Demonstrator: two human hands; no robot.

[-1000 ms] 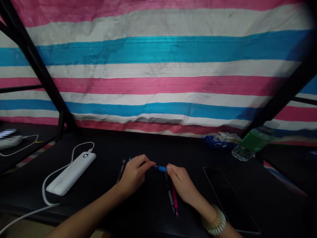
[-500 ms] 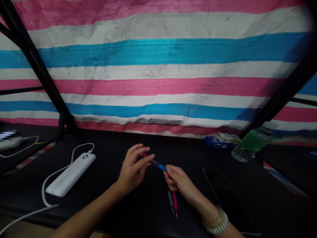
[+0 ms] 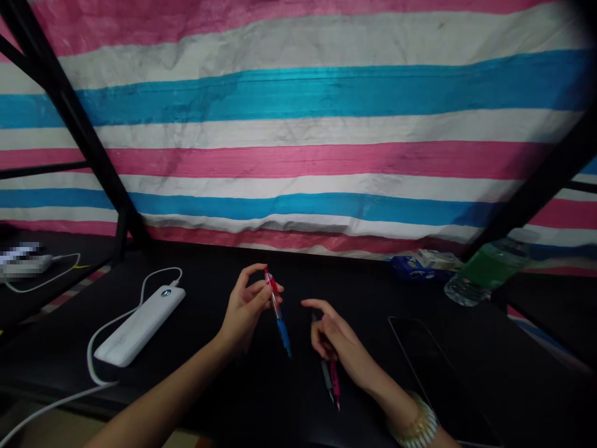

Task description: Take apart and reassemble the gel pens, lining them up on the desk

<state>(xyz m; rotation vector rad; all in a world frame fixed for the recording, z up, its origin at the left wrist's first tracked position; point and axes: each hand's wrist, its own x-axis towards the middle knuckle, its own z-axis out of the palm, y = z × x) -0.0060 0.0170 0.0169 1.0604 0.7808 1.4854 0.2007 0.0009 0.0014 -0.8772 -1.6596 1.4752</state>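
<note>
My left hand (image 3: 247,305) pinches a pen (image 3: 278,311) between thumb and fingers. This pen has a red top, a clear barrel and a blue grip, and its tip points down toward the desk. To the right, my right hand (image 3: 338,339) has its index finger stretched out toward the left, while the other fingers curl loosely. Two more pens, one grey (image 3: 327,376) and one pink (image 3: 334,386), stick out below those curled fingers, tips toward me. Their upper parts are mostly hidden by the hand, and whether the fingers touch them is unclear.
A white power bank (image 3: 140,326) with a white cable lies at left on the black desk (image 3: 200,261). A dark phone-like slab (image 3: 433,367) lies at right. Behind it are a green-labelled bottle (image 3: 489,270) and a blue packet (image 3: 410,267). A striped sheet (image 3: 298,130) hangs behind.
My right hand has let go of the pen's blue end, and its index finger now extends. My left hand has turned the pen from slanting rightward to pointing steeply down.
</note>
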